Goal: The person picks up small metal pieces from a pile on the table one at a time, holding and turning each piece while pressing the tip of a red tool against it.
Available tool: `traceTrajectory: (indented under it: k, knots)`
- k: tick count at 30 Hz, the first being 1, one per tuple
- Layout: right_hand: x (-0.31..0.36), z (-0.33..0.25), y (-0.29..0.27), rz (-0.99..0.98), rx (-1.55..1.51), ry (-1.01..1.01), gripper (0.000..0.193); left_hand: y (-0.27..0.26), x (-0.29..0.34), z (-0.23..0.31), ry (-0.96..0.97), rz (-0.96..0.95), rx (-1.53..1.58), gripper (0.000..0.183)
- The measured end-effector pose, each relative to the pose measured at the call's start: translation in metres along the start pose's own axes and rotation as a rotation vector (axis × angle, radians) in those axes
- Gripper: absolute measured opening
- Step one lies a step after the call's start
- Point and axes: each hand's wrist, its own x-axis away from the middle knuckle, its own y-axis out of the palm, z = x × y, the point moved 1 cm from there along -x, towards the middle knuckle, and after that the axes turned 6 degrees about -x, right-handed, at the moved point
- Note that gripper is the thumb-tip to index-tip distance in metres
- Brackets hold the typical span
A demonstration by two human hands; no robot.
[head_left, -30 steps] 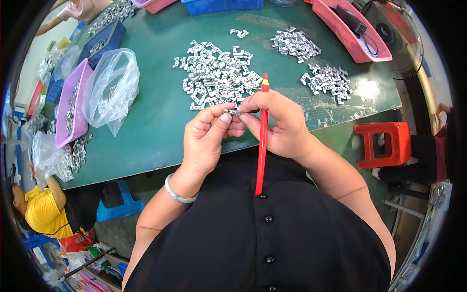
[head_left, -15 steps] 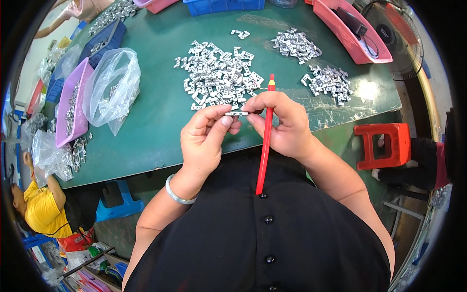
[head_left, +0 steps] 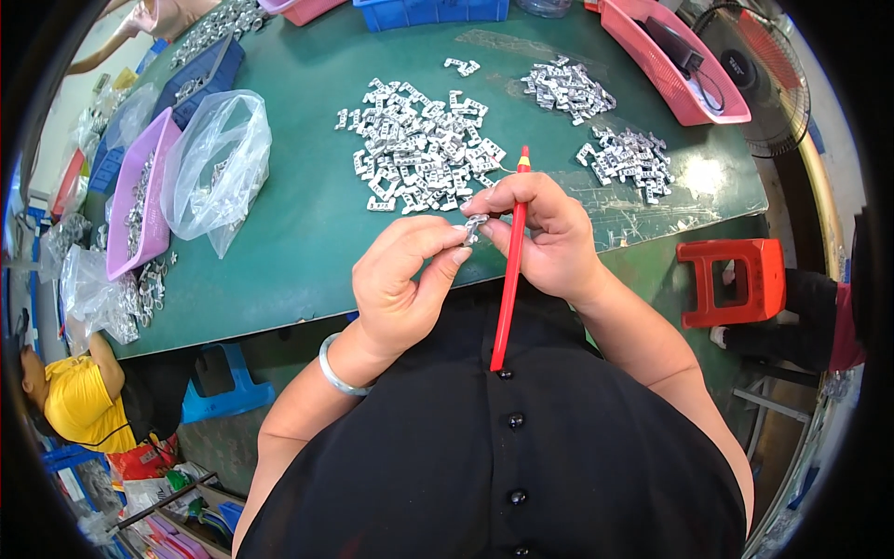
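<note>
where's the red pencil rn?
Head view, centre: the red pencil is in the right hand, tip toward the big pile of metal parts, near the left hand.

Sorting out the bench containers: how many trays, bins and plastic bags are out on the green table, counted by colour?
Pink trays: 2, one at the right, one at the top edge
Purple tray: 1
Blue bins: 2, dark one, bright one
Clear plastic bags: 2, and
Total: 7
</note>
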Motion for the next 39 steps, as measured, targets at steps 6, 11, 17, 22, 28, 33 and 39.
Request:
traceTrajectory:
  k: [6,11,17,22,28,33,39]
  knots:
    - [0.001,0.0,0.0,-0.004,-0.036,-0.002,0.026,-0.002,0.001,0.002,0.01,-0.017,-0.055,0.018]
    - [0.001,-0.003,0.0,-0.012,-0.061,0.006,0.026,-0.003,0.004,-0.001,-0.01,-0.049,-0.036,0.018]
    - [0.002,-0.003,0.004,0.118,-0.118,-0.009,0.023,-0.003,0.007,-0.004,-0.02,-0.047,-0.013,0.016]
    - [0.004,-0.005,0.001,0.055,-0.098,-0.002,0.024,0.004,0.011,-0.002,-0.207,0.079,0.194,0.015]
    - [0.005,-0.008,0.001,0.01,-0.062,0.004,0.026,0.007,0.015,-0.007,-0.241,0.094,0.27,0.014]
    - [0.005,-0.009,0.003,0.031,-0.064,-0.003,0.026,0.009,0.013,-0.004,-0.212,0.017,0.211,0.016]
    - [0.001,-0.016,0.004,0.094,0.036,-0.096,0.024,0.014,0.009,0.002,-0.255,0.036,0.353,0.024]
